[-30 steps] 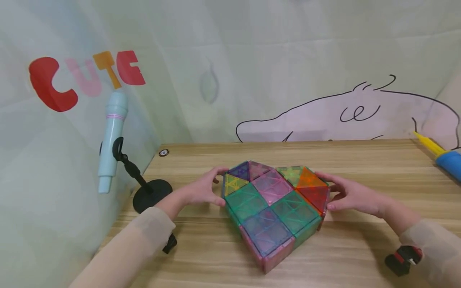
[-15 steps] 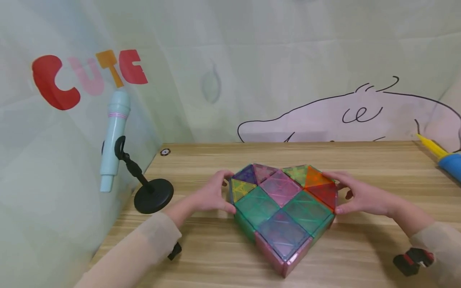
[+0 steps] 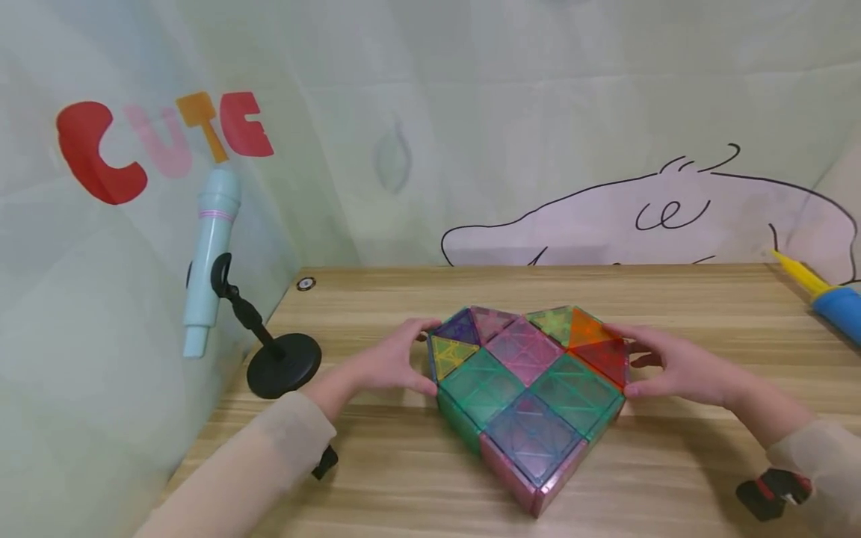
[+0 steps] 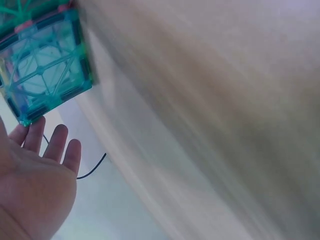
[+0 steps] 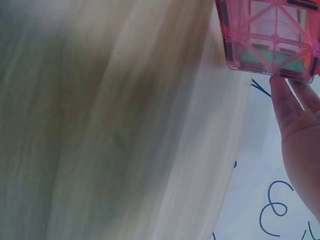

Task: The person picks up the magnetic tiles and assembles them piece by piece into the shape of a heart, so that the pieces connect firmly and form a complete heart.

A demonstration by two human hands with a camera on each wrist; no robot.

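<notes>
A heart-shaped box of translucent magnetic tiles point(image 3: 525, 351) sits on the wooden table. Its top joins pink, green and bluish squares with yellow, purple, orange and red triangles. My left hand point(image 3: 390, 362) holds its left side, thumb at the front and index finger further back. My right hand point(image 3: 679, 366) grips the right side beside the red and orange triangles in the same way. In the left wrist view a teal side tile point(image 4: 45, 67) stands above my fingertips. A pink side tile point(image 5: 275, 37) meets my fingers in the right wrist view.
A light blue toy microphone point(image 3: 211, 261) leans in a black stand point(image 3: 285, 366) at the left. A blue tool with a yellow tip point(image 3: 834, 299) lies at the right edge. A printed curtain point(image 3: 336, 149) hangs behind the table point(image 3: 403, 478).
Between the two hands the tile box has shifted to the right and slightly toward me, turning a little. During the last half second it has hardly moved.
</notes>
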